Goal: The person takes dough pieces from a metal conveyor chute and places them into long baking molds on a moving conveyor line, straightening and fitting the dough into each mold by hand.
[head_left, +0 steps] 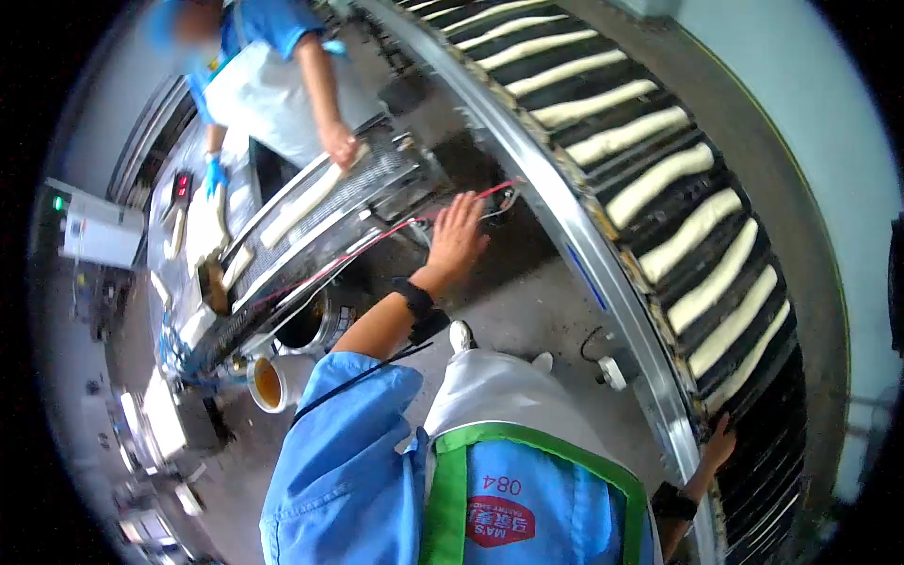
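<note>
My left hand is held out in the air with its fingers stretched, between the small conveyor and the long one. Nothing is in it. My right hand reaches over the metal rail of the long conveyor, beside the near end of the closest dough strip. A finger points forward there, and I see nothing in this hand; its far side is hidden. More long pale dough strips lie crosswise in a row on the dark slats.
A co-worker's bare hand touches a dough strip on the small conveyor; their gloved hand is near more dough. Below stand a bucket of orange-brown liquid and another container. A metal rail edges the long conveyor.
</note>
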Demonstrator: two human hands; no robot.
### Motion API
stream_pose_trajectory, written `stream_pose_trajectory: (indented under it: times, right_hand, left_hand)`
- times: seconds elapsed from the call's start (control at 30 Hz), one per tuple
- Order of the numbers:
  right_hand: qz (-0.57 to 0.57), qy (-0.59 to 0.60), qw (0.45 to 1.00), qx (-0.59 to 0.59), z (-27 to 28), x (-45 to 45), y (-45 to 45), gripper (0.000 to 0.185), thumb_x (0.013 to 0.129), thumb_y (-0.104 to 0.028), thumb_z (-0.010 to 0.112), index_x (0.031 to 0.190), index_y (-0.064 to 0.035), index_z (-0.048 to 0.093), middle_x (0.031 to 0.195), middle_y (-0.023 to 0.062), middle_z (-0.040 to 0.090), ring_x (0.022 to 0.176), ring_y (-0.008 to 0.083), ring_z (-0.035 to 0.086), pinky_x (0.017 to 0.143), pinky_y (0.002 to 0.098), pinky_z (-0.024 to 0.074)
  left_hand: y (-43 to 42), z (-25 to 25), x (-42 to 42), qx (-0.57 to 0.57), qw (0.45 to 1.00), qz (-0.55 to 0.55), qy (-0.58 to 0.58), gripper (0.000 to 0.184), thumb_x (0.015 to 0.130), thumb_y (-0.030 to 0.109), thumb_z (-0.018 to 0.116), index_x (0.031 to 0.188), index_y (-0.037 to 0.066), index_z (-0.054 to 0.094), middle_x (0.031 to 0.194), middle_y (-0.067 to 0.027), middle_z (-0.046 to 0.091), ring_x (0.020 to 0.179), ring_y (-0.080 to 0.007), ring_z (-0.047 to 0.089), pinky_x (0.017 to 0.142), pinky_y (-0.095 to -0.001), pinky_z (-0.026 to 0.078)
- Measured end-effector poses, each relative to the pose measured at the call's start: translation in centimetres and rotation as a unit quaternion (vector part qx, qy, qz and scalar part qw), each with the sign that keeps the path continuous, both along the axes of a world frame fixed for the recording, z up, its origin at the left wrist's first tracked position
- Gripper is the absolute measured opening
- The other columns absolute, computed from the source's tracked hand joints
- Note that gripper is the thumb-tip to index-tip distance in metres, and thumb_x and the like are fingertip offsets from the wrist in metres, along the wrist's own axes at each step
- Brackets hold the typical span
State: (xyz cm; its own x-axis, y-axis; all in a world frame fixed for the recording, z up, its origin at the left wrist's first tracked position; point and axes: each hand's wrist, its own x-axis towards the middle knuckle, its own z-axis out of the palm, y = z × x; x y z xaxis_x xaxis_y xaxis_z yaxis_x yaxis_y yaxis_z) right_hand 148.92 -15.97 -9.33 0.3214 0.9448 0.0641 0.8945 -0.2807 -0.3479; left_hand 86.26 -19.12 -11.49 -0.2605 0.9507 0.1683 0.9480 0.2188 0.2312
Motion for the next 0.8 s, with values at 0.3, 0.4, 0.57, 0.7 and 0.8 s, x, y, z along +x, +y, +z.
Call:
stream_pose_trajectory:
  times: [0.3, 0.4, 0.57, 0.7, 0.8]
  right_hand:
    - [-0.047, -0.015, 0.997, -0.058, -1.6, -2.2, 2.2, 0.054, 0.080, -0.046, 0.043, 0.098, 0.0047, 0.053, 0.081, 0.0216, 0.055, 0.066, 0.0322, 0.051, 0.059, 0.0412, 0.0402]
    - [-0.095, -0.016, 0.992, -0.081, -1.5, -3.4, 2.4, 0.053, 0.081, -0.045, 0.042, 0.099, 0.0040, 0.053, 0.079, 0.0204, 0.056, 0.063, 0.0301, 0.051, 0.057, 0.0406, 0.0404]
    - [-0.171, -0.016, 0.979, -0.107, -1.7, -5.7, 3.2, 0.051, 0.082, -0.043, 0.041, 0.100, 0.0028, 0.054, 0.077, 0.0183, 0.056, 0.057, 0.0266, 0.050, 0.054, 0.0398, 0.0408]
    - [-0.230, 0.014, 0.963, -0.136, -1.6, -7.5, 3.4, 0.049, 0.083, -0.041, 0.040, 0.102, 0.0018, 0.054, 0.075, 0.0167, 0.057, 0.052, 0.0238, 0.050, 0.051, 0.0391, 0.0412]
    - [-0.172, 0.205, 0.941, -0.208, 5.1, -18.1, -1.0, 0.035, 0.086, -0.026, 0.036, 0.108, -0.0020, 0.049, 0.114, 0.0184, 0.045, 0.101, 0.0314, 0.046, 0.080, 0.0413, 0.0389]
  left_hand:
    - [-16.2, -4.5, -16.8, -0.053, 0.915, 0.399, -0.029, 0.066, 0.070, 0.025, 0.058, 0.125, 0.006, 0.026, 0.132, -0.0127, 0.022, 0.123, -0.0276, 0.018, 0.097, -0.0441, 0.019]
    - [-22.2, -7.1, -23.1, -0.001, 0.871, 0.489, 0.039, 0.067, 0.069, 0.025, 0.058, 0.124, 0.005, 0.026, 0.129, -0.0148, 0.026, 0.121, -0.0290, 0.021, 0.095, -0.0452, 0.021]
    - [-30.5, -6.6, -29.4, -0.053, 0.792, 0.608, 0.024, 0.065, 0.069, 0.019, 0.053, 0.125, 0.003, 0.025, 0.129, -0.0159, 0.027, 0.122, -0.0285, 0.020, 0.096, -0.0440, 0.021]
    - [-35.4, -7.0, -32.8, -0.055, 0.811, 0.579, 0.068, 0.059, 0.069, 0.010, 0.045, 0.124, 0.002, 0.025, 0.128, -0.0166, 0.028, 0.119, -0.0311, 0.025, 0.097, -0.0383, 0.020]
    - [-37.3, -5.8, -34.3, -0.126, 0.814, 0.566, 0.036, 0.047, 0.071, 0.008, 0.044, 0.117, 0.001, 0.034, 0.122, -0.0169, 0.035, 0.116, -0.0313, 0.030, 0.095, -0.0391, 0.026]
